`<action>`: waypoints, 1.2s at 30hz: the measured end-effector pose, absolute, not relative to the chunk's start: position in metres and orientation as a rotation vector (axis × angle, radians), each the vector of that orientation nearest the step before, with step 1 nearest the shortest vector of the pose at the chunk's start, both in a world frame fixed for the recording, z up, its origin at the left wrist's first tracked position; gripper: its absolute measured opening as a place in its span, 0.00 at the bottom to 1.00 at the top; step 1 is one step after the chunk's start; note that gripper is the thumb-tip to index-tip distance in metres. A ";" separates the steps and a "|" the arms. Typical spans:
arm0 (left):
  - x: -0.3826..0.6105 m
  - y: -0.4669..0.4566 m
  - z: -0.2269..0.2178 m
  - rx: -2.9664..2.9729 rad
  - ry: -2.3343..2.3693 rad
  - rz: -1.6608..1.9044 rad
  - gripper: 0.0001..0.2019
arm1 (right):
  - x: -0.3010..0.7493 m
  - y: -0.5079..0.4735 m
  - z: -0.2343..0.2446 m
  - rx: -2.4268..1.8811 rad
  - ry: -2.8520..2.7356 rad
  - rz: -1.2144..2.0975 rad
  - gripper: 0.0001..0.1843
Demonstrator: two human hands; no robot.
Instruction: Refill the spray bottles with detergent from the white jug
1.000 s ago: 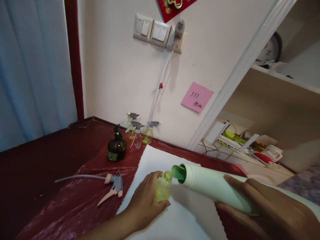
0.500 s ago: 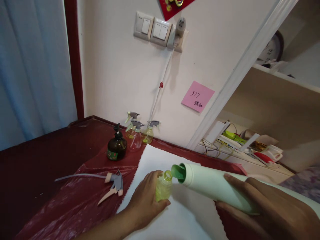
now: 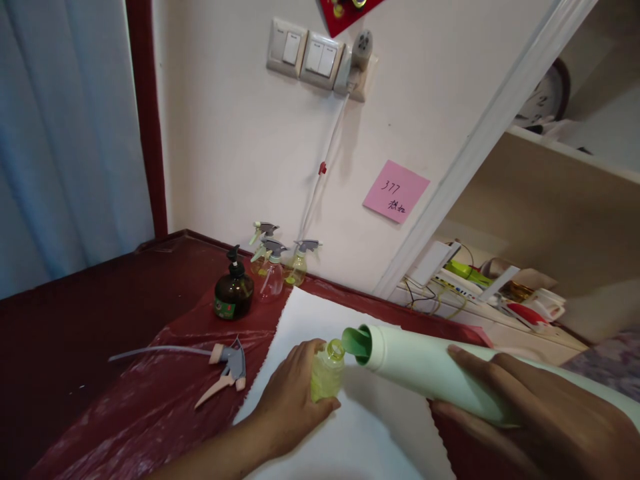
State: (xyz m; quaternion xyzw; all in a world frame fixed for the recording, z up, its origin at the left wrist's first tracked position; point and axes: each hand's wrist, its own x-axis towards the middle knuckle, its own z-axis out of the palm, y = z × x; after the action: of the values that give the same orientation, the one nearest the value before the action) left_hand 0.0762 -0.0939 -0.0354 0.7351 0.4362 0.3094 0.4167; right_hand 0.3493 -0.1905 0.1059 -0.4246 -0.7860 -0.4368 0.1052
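Observation:
My left hand (image 3: 290, 400) grips a small clear bottle (image 3: 327, 373) of yellow-green liquid, standing upright and uncapped on a white sheet (image 3: 350, 427). My right hand (image 3: 530, 413) holds a large white bottle (image 3: 425, 370) tipped almost flat, its green flip cap (image 3: 356, 345) open right at the small bottle's mouth. A loose grey trigger sprayer head (image 3: 227, 370) with a long tube lies on the red cloth (image 3: 150, 413) to the left of my left hand.
A brown pump bottle (image 3: 233, 293) and three small spray bottles (image 3: 277, 263) stand by the wall. Switches and a plugged socket (image 3: 320, 60) with a hanging cable, and a pink note (image 3: 395, 191), are on the wall. A cluttered shelf (image 3: 480, 287) lies at right, a curtain (image 3: 65, 133) at left.
Almost nothing differs; the view shifted slightly and both hands hold the same pose with the white bottle at the small bottle's mouth.

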 end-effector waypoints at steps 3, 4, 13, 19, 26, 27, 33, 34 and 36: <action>0.077 -0.094 -0.035 1.849 1.095 0.773 0.36 | 0.351 -0.191 0.106 -1.242 -2.319 -1.283 0.22; 0.076 -0.094 -0.035 1.850 1.096 0.773 0.36 | 0.351 -0.191 0.105 -1.247 -2.316 -1.278 0.22; 0.076 -0.094 -0.033 1.841 1.101 0.770 0.35 | 0.355 -0.192 0.103 -1.275 -2.330 -1.241 0.23; 0.076 -0.094 -0.032 1.842 1.097 0.769 0.36 | 0.357 -0.193 0.103 -1.254 -2.325 -1.280 0.23; 0.075 -0.094 -0.032 1.842 1.102 0.766 0.35 | 0.357 -0.193 0.103 -1.269 -2.317 -1.274 0.23; 0.075 -0.094 -0.032 1.842 1.103 0.768 0.35 | 0.358 -0.193 0.102 -1.272 -2.313 -1.270 0.23; 0.077 -0.092 -0.035 1.848 1.103 0.774 0.35 | 0.363 -0.195 0.099 -1.303 -2.323 -1.189 0.23; 0.077 -0.092 -0.035 1.845 1.105 0.770 0.35 | 0.363 -0.195 0.100 -1.302 -2.324 -1.190 0.23; 0.077 -0.092 -0.036 1.844 1.107 0.774 0.36 | 0.362 -0.195 0.100 -1.292 -2.329 -1.203 0.22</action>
State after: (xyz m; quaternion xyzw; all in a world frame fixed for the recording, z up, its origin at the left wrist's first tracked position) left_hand 0.0773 -0.0923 -0.0360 0.7340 0.4405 0.3082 0.4150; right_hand 0.3616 -0.1946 0.1004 -0.4395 -0.7922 -0.4091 0.1093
